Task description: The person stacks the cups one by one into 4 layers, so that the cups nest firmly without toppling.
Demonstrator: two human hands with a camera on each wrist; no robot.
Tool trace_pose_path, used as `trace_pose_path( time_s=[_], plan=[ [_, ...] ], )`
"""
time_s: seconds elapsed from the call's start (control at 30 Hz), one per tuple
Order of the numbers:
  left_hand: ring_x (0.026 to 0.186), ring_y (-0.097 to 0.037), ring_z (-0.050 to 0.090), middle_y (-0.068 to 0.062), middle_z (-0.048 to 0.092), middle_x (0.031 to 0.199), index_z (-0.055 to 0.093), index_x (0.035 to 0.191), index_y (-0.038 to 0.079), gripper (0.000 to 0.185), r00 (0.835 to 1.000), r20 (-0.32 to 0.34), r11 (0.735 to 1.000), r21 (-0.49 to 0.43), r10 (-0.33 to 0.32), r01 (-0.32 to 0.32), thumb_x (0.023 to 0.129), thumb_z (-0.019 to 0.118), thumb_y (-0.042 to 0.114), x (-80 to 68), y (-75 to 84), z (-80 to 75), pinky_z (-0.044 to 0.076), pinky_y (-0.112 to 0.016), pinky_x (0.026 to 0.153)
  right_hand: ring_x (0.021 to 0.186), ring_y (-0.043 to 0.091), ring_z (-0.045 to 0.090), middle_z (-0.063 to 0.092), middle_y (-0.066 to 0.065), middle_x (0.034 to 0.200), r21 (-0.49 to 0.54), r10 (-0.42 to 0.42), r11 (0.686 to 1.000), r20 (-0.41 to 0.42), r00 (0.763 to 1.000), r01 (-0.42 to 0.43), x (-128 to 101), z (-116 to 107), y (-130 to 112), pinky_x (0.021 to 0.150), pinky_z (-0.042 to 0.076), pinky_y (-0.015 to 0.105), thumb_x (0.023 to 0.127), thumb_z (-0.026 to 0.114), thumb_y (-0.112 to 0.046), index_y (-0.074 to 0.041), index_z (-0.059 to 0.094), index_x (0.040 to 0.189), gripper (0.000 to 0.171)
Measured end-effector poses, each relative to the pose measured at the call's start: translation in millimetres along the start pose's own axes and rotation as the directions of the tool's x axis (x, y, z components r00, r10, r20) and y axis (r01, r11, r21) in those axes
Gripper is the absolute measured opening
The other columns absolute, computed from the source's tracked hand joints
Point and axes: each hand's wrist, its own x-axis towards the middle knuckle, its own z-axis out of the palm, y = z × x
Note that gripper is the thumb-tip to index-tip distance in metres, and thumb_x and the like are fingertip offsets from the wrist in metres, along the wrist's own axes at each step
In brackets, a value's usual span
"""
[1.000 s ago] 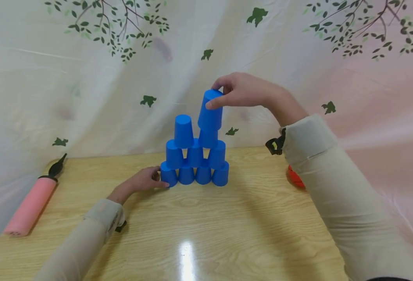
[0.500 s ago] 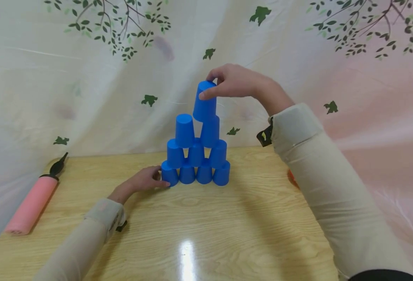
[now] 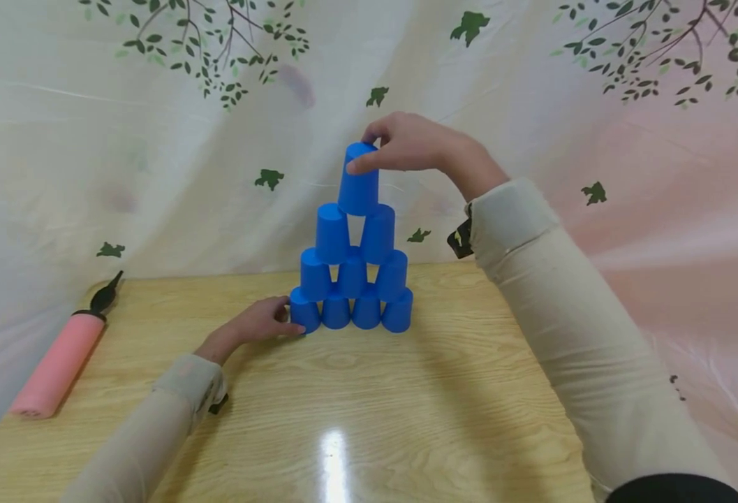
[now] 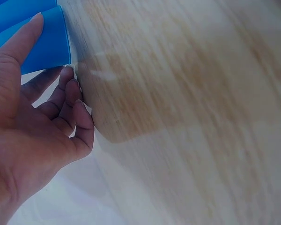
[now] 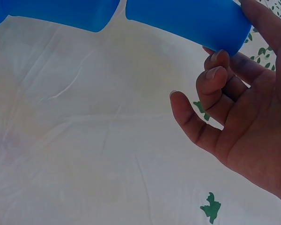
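Note:
Upside-down blue cups stand as a pyramid on the wooden table [image 3: 343,398], in rows that narrow upward. My right hand [image 3: 415,143] pinches the topmost blue cup [image 3: 359,190] near its closed end, thumb in front. This cup is upright over the gap between two blue cups [image 3: 332,236]; in the right wrist view a thin gap shows between the held cup [image 5: 192,21] and a lower cup [image 5: 65,11]. At the base, my left hand [image 3: 257,321] holds the leftmost bottom cup [image 3: 304,313] between thumb and fingers; the left wrist view shows the thumb [image 4: 25,37] across that cup.
A pink hand pump [image 3: 61,363] with a black nozzle lies at the table's left side. Behind the table hangs a pale cloth [image 3: 186,175] printed with leaves and branches. A dark rounded object [image 3: 673,489] shows at the bottom right edge.
My right hand has carried its cup leftward and up, from in front of the right third-row cup to above the gap between that row's two cups. The left hand stays at the base cup.

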Motion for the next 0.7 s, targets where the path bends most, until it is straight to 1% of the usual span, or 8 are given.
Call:
trace_pose_path(
  time_s=[0.17,0.33,0.7],
  plan=[
    [0.086,-0.022,0.055,-0.007,0.062,0.094,0.057,0.125,0.006,0.054,1.0,-0.002,1.0,-0.002,0.008,-0.008,0.09,0.073,0.044,-1.8,2.0,-1.4,0.047,-0.034,0.075,0.13,0.031,0.052,0.054,0.011,0.146,0.0,0.007,1.0,0.007,1.0,-0.007,3.3,1.9,-1.3,0.109,0.044,0.052,0.09,0.062,-0.06,-0.01,0.043,0.15,0.08],
    [0.085,-0.021,0.055,-0.007,0.062,0.094,0.057,0.125,0.006,0.055,1.0,0.0,1.0,0.006,0.014,-0.014,0.09,0.073,0.045,-2.6,2.3,-0.8,0.046,-0.034,0.074,0.132,0.032,0.052,0.053,0.012,0.148,0.012,0.017,1.0,0.019,1.0,-0.017,5.7,3.3,-1.1,0.109,0.044,0.052,0.091,0.062,-0.059,-0.01,0.042,0.15,0.08],
    [0.087,-0.021,0.055,-0.007,0.062,0.095,0.057,0.125,0.006,0.054,1.0,-0.006,1.0,0.013,0.008,-0.008,0.09,0.073,0.045,-4.8,3.3,0.9,0.047,-0.034,0.075,0.124,0.031,0.056,0.053,0.013,0.146,0.018,0.014,1.0,0.031,0.999,-0.015,7.5,5.0,-1.1,0.104,0.048,0.048,0.092,0.061,-0.057,-0.009,0.042,0.15,0.078]
  ],
)
